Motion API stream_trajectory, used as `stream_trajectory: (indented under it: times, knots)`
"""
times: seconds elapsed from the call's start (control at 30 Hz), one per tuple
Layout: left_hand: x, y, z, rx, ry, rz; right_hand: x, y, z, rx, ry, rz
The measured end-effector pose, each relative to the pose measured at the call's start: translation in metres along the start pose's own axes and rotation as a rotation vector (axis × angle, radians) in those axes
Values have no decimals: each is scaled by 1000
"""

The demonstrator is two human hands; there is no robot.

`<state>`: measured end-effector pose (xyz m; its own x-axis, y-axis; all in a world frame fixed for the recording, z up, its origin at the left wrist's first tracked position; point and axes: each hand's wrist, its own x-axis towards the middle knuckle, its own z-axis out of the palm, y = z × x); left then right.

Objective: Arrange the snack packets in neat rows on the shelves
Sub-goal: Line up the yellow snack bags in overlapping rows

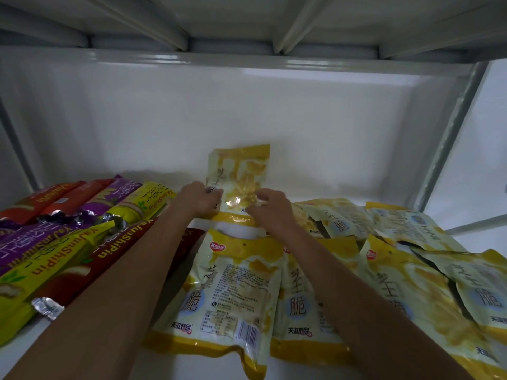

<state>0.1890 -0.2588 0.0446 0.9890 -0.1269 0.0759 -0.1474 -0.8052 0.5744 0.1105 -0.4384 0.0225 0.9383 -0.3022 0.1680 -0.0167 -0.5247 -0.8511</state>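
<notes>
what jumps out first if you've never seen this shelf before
Both hands, left hand and right hand, hold one yellow packet upright at the middle back of the white shelf. More yellow packets lie loosely overlapped across the front and right. Long red, purple and yellow bars lie side by side on the left.

Both forearms are bare with no sleeves showing, and the left hand (198,199) and right hand (270,212) wear no gloves, watch or bracelet.
</notes>
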Motion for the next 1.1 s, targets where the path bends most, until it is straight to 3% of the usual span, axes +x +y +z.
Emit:
stream_trajectory:
  times: [0.13, 0.27, 0.43, 0.57, 0.83, 0.93, 1.1]
  knots:
    - [-18, 30, -19, -320, 82, 103, -3, -15, -32, 249, 141, -94]
    - [-40, 59, -30, -610, -9, 150, -11, -28, -72, 451, 132, -108]
    - [-55, 79, -34, -676, -72, 185, -13, -29, -114, 418, -24, -242]
    - [-55, 86, -30, -704, -107, 221, -6, -20, -135, 440, -227, -174]
    - [-50, 91, -30, -752, -241, 268, 0, -27, -148, 233, -148, -173]
    - [-44, 93, -32, -789, -211, 297, 1, -29, -148, 255, -132, -171]
    - [-39, 94, -36, -815, -308, 322, 0, -30, -144, 353, -103, -189]
